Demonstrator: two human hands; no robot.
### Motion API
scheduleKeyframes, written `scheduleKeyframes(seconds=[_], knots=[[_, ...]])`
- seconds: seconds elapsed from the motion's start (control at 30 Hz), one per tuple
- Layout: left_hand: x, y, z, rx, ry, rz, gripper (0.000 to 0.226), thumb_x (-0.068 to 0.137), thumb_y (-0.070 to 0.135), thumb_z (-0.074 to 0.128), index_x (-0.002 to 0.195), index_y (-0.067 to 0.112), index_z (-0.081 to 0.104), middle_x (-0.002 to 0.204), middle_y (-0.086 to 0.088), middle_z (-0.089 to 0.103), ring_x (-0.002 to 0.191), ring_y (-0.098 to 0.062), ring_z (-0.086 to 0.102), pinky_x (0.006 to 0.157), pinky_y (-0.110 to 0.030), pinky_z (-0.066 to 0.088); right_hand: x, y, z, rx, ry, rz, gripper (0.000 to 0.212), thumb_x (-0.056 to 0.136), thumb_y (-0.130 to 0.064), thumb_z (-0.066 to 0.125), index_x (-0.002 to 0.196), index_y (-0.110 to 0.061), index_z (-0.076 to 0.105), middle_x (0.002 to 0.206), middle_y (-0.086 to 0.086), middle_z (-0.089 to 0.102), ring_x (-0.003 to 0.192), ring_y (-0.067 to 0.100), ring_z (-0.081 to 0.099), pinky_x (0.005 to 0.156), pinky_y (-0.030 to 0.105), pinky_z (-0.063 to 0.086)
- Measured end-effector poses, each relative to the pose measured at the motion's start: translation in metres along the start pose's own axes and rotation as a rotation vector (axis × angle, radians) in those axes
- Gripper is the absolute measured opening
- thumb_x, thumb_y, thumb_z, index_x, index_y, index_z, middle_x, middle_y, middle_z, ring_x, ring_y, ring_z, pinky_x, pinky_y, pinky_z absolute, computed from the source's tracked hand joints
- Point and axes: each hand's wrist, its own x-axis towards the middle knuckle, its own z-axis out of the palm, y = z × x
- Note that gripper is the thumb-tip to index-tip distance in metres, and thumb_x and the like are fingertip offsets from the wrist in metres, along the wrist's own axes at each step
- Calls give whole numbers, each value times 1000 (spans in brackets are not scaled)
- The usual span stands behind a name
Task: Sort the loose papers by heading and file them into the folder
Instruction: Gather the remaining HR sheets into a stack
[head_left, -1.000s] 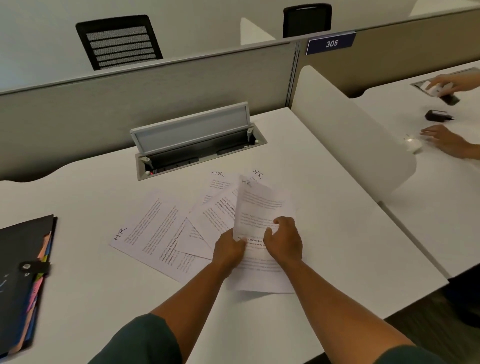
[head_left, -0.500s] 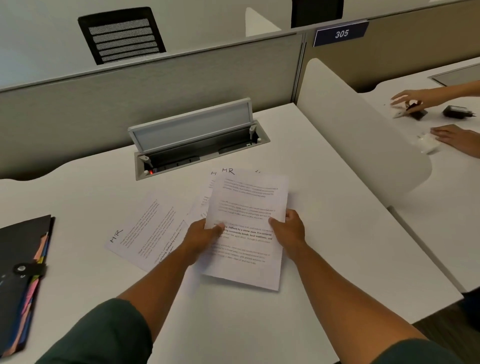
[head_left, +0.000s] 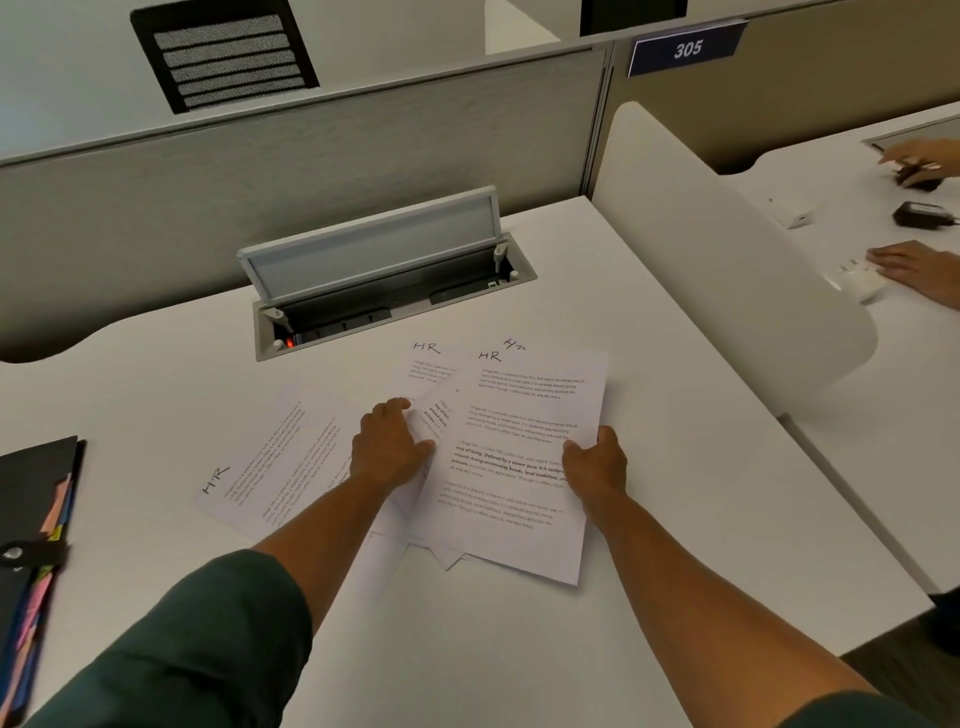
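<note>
Near the frame's centre, the top sheet (head_left: 524, 457) headed "HR" is pinched at its right edge by the right hand (head_left: 597, 460), thumb on top, fingers curled beneath. The left hand (head_left: 389, 447) is laid palm-down on the overlapped papers (head_left: 431, 384) just left of it, fingers straight and close together. Both forearms are stretched forward from the lower frame. Another HR sheet (head_left: 270, 457) lies left on the counter (head_left: 675, 467). The black folder (head_left: 31, 499) rests at the left edge.
</note>
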Motion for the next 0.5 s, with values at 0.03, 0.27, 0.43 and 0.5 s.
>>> scheduleKeyframes(seconds=[0.03, 0.27, 0.43, 0.5], knots=[[1, 1, 0, 19, -20, -8, 78, 80, 40, 77, 143, 19, 37, 144, -6, 43, 133, -28, 39, 106, -47, 40, 2, 0, 0, 0, 0, 3, 29, 91, -13, 55, 119, -11, 52, 115, 7, 66, 95, 26, 64, 83, 37, 56], [5, 4, -6, 84, -149, -138, 68, 71, 46, 81, 127, 23, 49, 120, -3, 58, 119, -27, 49, 96, -44, 47, 5, -1, 1, -5, 29, 33, 29, 88, -12, 54, 117, -11, 53, 115, 8, 66, 99, 29, 64, 84, 36, 54], [1, 2, -7, -219, -270, -150, 38, 89, 38, 68, 117, 15, 58, 110, -4, 64, 97, -27, 61, 81, -37, 53, 4, -3, 2, 16, 39, 50, 31, 88, -13, 53, 119, -12, 52, 114, 7, 65, 99, 29, 64, 83, 37, 54], [-6, 4, -11, -404, -300, -158, 35, 99, 31, 56, 125, 9, 55, 116, -7, 63, 97, -26, 61, 77, -34, 50, 3, -3, 1, 35, 34, 57, 30, 89, -14, 53, 119, -12, 52, 113, 7, 65, 97, 29, 64, 83, 37, 54]])
